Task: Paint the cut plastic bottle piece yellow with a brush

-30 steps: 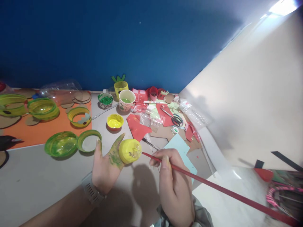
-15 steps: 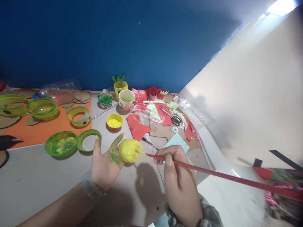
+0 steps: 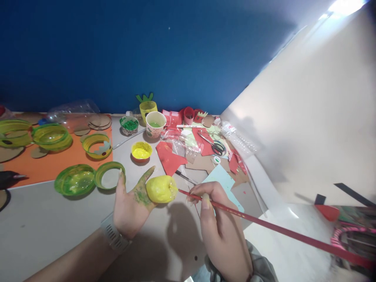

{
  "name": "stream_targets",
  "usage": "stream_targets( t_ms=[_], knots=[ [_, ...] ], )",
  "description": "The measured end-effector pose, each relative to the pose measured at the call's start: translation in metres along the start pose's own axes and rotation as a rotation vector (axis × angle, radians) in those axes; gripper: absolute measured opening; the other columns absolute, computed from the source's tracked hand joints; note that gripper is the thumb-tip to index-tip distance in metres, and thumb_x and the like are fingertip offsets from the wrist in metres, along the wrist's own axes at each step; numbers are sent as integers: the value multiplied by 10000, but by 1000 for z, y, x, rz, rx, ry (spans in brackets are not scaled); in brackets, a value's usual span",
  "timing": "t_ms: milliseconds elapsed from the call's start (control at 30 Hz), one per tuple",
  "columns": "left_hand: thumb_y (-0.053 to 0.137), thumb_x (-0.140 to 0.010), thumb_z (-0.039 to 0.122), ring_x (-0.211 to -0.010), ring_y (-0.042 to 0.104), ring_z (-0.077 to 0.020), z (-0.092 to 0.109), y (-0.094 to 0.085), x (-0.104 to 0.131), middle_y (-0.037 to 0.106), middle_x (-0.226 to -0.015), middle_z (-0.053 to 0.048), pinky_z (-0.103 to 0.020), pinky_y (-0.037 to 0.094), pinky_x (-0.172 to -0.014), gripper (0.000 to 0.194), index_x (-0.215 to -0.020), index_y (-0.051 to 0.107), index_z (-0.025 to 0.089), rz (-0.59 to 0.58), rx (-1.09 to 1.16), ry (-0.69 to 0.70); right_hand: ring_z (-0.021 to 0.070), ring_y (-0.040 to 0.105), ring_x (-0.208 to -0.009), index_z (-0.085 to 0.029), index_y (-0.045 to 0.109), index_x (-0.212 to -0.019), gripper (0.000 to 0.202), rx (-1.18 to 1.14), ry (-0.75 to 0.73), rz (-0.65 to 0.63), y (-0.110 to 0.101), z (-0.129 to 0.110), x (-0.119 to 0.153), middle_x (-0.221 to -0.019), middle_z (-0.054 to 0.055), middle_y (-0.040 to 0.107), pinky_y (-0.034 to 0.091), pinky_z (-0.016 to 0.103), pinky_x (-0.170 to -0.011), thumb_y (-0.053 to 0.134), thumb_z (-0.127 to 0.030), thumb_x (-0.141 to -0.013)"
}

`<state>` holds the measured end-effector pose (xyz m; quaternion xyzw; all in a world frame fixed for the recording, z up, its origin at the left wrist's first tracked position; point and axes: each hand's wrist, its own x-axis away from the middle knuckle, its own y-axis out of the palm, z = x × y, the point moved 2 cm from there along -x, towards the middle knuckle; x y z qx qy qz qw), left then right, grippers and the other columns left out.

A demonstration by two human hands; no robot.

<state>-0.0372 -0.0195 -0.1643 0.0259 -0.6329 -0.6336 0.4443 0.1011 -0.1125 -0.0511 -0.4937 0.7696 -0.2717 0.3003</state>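
Observation:
My left hand (image 3: 131, 207), smudged with green paint, holds up a small yellow-painted plastic bottle bottom (image 3: 160, 189). Some of its fingers are hidden behind or inside the piece; two others stick up free. In my right hand (image 3: 219, 223), a long red paintbrush (image 3: 252, 217) is pinched between thumb and fingers. Its yellow-coated bristles touch the right end of the bottle bottom. Beyond my left hand stands a small bowl of yellow paint (image 3: 141, 151). Green-tinted liquid shows in a paper cup (image 3: 155, 124), beside a bowl of green paint (image 3: 129, 125).
Green-yellow painted plastic rings (image 3: 96, 146) and a green painted dish (image 3: 75, 180) lie to the left, some on orange paper (image 3: 58, 166). Scissors (image 3: 216, 147), red paper scraps (image 3: 170, 156), cardboard and a clear bottle (image 3: 237, 139) clutter the right. A blue wall (image 3: 176, 51) rises behind.
The bottle bottom has turned slightly, its end now facing more to the right. The brush tip has shifted slightly right along that end. Both hands keep their hold.

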Motion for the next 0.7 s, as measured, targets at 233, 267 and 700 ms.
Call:
stream_targets(
  t_ms=[233, 267, 700],
  knots=[
    [499, -838, 706, -1279, 530, -426, -2, -1, -1, 580, -1387, -213, -638, 332, -1081, 851, -1482, 414, 156, -76, 46, -21, 257, 629, -733, -270, 519, -881, 169, -97, 32, -95, 2, -2, 0, -793, 26, 617, 503, 409, -631, 391, -320, -981],
    [497, -838, 706, -1278, 531, -426, -2, -1, -1, 582, -1384, -215, -633, 333, -1083, 851, -1479, 419, 151, -73, 43, -20, 259, 626, -720, -269, 518, -871, 178, -98, 34, -96, 2, -2, -1, -785, 27, 616, 499, 410, -618, 390, -324, -981],
    [467, -823, 745, -1253, 554, -434, -4, -1, -4, 630, -1302, -236, -641, 338, -1069, 841, -1424, 503, 158, 43, -64, 53, 213, 621, -673, -262, 517, -797, 276, -54, 133, -21, -12, 4, -16, -706, -9, 590, 466, 344, -605, 357, -311, -1017]
  ],
)
